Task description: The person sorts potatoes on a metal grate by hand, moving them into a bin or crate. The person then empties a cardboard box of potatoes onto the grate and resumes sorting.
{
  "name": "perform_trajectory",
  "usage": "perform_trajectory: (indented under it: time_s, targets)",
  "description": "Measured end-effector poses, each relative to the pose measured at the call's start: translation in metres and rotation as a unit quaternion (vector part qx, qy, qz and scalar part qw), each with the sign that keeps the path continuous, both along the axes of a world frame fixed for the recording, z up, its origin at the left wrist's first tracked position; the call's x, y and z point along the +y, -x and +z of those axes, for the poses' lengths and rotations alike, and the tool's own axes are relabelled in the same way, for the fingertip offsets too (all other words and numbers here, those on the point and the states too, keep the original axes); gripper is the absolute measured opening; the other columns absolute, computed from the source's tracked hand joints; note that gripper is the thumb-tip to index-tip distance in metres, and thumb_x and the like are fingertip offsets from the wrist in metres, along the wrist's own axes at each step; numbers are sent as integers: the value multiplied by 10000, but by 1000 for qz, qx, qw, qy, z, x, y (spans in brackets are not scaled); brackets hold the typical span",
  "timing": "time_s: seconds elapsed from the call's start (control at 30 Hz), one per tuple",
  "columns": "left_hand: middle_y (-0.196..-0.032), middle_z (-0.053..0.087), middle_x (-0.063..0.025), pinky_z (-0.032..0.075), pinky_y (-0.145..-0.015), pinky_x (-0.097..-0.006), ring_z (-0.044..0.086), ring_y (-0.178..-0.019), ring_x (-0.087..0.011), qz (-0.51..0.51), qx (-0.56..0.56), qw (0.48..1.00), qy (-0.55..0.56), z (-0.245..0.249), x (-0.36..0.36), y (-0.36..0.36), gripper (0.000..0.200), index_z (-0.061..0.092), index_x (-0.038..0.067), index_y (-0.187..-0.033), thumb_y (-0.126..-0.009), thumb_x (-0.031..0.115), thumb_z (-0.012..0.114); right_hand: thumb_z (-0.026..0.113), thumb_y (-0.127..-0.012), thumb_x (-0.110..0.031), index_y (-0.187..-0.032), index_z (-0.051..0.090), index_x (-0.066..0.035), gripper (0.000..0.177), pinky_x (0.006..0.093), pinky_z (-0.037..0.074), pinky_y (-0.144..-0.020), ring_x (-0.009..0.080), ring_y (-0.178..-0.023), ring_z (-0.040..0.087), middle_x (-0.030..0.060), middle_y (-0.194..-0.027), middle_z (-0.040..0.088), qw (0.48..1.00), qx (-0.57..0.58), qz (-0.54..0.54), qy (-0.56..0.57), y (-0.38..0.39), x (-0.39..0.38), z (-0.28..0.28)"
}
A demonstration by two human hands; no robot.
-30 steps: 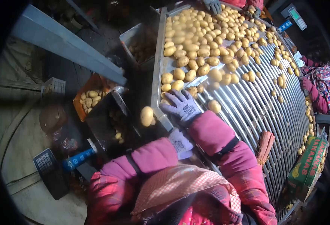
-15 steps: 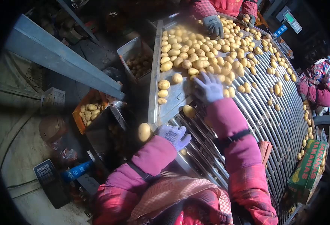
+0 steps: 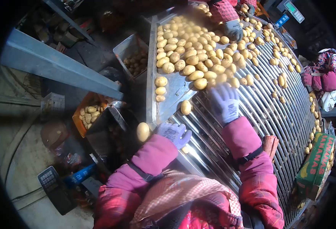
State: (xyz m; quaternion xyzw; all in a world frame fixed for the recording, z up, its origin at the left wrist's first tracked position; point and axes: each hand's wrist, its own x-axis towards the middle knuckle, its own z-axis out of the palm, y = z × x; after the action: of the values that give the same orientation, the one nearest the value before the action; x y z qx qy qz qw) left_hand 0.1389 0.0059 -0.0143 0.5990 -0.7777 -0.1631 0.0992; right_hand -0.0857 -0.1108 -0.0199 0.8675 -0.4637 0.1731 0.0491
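Observation:
My left hand, in a lavender glove, rests by the near corner of the metal sorting table, fingers apart and holding nothing visible. A large potato lies just left of its wrist. Over the slatted bars is my right hand, also gloved, with fingers stretched toward the near edge of a spread of potatoes. Its fingertips are slightly blurred, close to a few potatoes. A single potato sits between my two hands, where the plate meets the bars.
Across the table a co-worker's gloved hand touches potatoes. Another person stands at the right. On the left are a grey bin, an orange crate and a scale. A green banana box stands at the right edge.
My right hand has moved right and down, off the plate's edge and over the bars. Potatoes have shifted nearer to me. The co-worker's hand has moved right. My left hand stays nearly in place.

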Motion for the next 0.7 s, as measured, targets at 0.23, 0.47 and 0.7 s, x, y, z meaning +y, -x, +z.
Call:
perform_trajectory:
  time_s: [0.23, 0.47, 0.7]
  targets:
    - [-634, 621, -90, 460, -592, -434, 603, -609, -299, -3, -1, 1000, 30, 1, -2, 1, 287, 572, 117, -658, -789, 371, 606, 600, -806, -435, -1275, 507, -171, 547, 496, 298, -1025, 344, -1253, 402, 135, -1327, 471, 995, -59, -86, -3, -44, -113, -4]
    - [-638, 613, -96, 464, -588, -432, 601, -612, -308, -4, 30, 1000, 1, 1, -2, 0, 288, 568, 115, -693, -802, 381, 593, 603, -766, -498, -1316, 466, -184, 648, 574, 264, -1025, 328, -1325, 312, 69, -1394, 398, 997, 5, -39, -70, -89, -118, -31]
    - [-585, 592, -90, 465, -543, -430, 591, -543, -288, -12, 24, 998, 48, -2, -2, 0, 265, 575, 123, -677, -787, 360, 621, 608, -792, -439, -1276, 525, -224, 536, 537, 301, -1012, 367, -1284, 369, 130, -1393, 410, 981, -127, 100, -105, -47, -36, 2]
